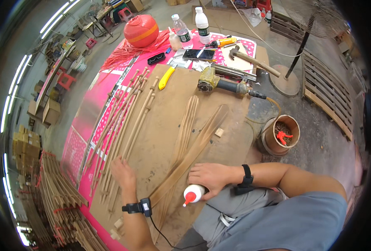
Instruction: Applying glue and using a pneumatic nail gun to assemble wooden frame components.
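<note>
My right hand is wrapped round a white squeeze bottle with a red nozzle, which points down and toward the left. My left hand reaches over the lower part of a row of thin turned wooden rods; its fingers look extended at the rods, and their tips are partly hidden. Between my hands, a flat wooden slat lies diagonally across the cardboard-covered table. Under and beside it is a second, grooved slat. Both wrists wear black bands.
A nail gun with a hose, a hammer, a yellow-handled knife, a phone and bottles lie or stand at the table's far side. Right of the table is a bucket; bundled wood stands at left.
</note>
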The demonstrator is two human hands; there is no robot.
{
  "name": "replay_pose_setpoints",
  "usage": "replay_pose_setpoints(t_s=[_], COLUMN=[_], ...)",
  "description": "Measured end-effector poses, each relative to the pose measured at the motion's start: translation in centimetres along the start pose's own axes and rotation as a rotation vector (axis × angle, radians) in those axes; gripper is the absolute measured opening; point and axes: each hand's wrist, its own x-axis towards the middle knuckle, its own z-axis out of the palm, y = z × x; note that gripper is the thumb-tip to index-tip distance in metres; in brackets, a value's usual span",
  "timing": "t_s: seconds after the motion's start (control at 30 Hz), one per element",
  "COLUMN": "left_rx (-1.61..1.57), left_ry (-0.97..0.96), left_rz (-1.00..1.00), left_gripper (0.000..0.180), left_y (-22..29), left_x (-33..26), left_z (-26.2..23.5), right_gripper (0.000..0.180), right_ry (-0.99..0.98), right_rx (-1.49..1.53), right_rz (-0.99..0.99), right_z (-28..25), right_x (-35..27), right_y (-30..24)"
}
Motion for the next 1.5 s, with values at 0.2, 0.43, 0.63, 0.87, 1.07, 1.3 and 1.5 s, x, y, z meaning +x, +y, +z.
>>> replay_pose_setpoints(t_s=[0.2, 0.43, 0.63, 0.87, 1.07, 1.3, 1.5], left_rx=[0.02, 0.035, 0.135, -0.137, -0.545, -0.64, -0.612], left_ry=[0.094, 0.257, 0.22, 0.647, 0.505, -0.16, -0.533], left_rz=[0.004, 0.223, 0.683, 0.918, 1.239, 1.493, 1.477], left_gripper=[0.022, 0.021, 0.024, 0.041, 0.028, 0.02, 0.023], left_y=[1.5, 3.0, 7.1, 16.8, 27.4, 33.3, 34.4], left_x=[-3.5, -11.8, -13.5, -10.5, -12.1, -16.6, -20.0], left_z=[-6.5, -14.9, -19.5, -17.8, -15.8, -10.3, -2.1], right_gripper=[0.054, 0.07, 0.051, 0.021, 0.026, 0.04, 0.036], right_ry=[0.022, 0.763, 0.6, 0.625, 1.767, 2.381, 2.549], right_rx=[-0.014, -0.374, -0.819, -0.684, -0.308, -0.174, 0.343], right_rz=[-0.024, -0.036, 0.169, 0.564, 0.849, 1.284, 1.539], right_z=[0.0, -4.9, -13.5, -9.2, -4.8, 0.3, 7.3], right_x=[-0.6, -6.5, -14.4, -28.1, -36.2, -48.1, -50.6], right_y=[-0.1, -2.4, -6.9, -9.9, -11.6, -8.4, -8.4])
